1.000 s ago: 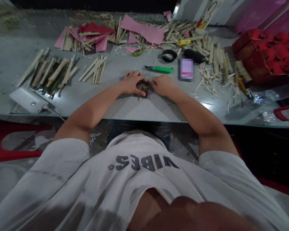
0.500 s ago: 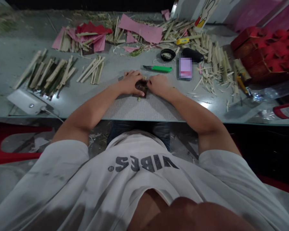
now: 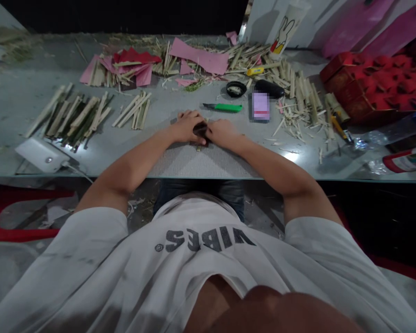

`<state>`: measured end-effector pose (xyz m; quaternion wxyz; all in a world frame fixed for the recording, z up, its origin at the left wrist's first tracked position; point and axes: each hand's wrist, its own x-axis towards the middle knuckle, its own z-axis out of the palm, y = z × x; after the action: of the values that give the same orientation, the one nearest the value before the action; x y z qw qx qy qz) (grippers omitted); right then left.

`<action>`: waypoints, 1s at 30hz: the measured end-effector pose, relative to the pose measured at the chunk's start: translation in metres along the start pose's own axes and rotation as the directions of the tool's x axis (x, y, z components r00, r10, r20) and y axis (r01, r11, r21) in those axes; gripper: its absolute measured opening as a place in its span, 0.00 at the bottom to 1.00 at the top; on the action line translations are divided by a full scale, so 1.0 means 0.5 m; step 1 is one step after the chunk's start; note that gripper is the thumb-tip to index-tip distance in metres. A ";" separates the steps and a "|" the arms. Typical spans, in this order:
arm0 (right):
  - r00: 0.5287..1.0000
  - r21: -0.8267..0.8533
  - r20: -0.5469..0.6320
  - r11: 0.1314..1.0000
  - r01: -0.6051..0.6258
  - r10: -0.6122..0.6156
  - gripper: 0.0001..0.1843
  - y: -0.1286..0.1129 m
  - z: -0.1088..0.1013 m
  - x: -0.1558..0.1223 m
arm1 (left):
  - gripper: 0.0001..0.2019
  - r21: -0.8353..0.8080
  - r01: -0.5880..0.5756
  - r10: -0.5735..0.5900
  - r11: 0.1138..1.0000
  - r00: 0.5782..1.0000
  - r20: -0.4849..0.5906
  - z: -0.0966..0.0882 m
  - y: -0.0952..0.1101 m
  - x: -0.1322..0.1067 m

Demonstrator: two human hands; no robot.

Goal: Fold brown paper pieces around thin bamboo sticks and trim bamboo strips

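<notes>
My left hand [image 3: 188, 127] is curled around a small dark brown piece [image 3: 200, 130] on the table near its front edge. Its thumb lies along the near side. From the other side, my right hand [image 3: 222, 132] presses closed fingertips against the same piece; most of it is hidden by both hands. A short pale strip [image 3: 198, 149] sticks out below it towards me. Beyond my hands lies a green utility knife [image 3: 225, 107], its blade pointing left.
Bamboo strips lie in a small pile [image 3: 134, 111] and a larger one [image 3: 74, 113] at the left, near a white power bank [image 3: 43, 152]. A black lid [image 3: 235, 89], a phone [image 3: 260, 106] and a red box [image 3: 353, 90] stand to the right. Pink paper [image 3: 199, 56] lies behind.
The whole scene sits slightly lower as my head view shifts. My hands stay together at the brown piece, the right fingers drawn a little closer over it.
</notes>
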<state>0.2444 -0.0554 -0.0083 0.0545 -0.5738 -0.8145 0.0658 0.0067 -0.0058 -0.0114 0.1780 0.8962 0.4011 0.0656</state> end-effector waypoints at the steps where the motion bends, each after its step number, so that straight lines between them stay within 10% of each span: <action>1: 1.000 0.011 0.003 1.000 0.015 -0.015 0.21 -0.003 0.000 -0.002 | 0.47 0.000 -0.001 0.001 1.000 1.000 0.002 0.000 0.000 0.000; 10: 0.995 -0.056 -0.062 0.995 -0.085 0.081 0.29 0.009 -0.005 0.000 | 0.47 0.005 0.001 -0.001 1.000 1.000 0.006 0.003 -0.005 0.002; 23: 0.979 0.128 -0.080 0.972 0.195 -0.186 0.15 0.062 -0.019 -0.021 | 0.48 0.009 0.002 -0.002 1.000 1.000 0.015 0.007 -0.006 0.005; 30: 0.953 0.179 -0.006 0.937 0.298 -0.302 0.26 0.119 -0.019 -0.025 | 0.47 0.008 -0.017 0.017 1.000 1.000 0.014 0.006 -0.005 0.001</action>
<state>0.3053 -0.0468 -0.0093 0.1060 -0.4348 -0.8839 0.1355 0.0060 -0.0047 -0.0149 0.1767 0.9007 0.3924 0.0592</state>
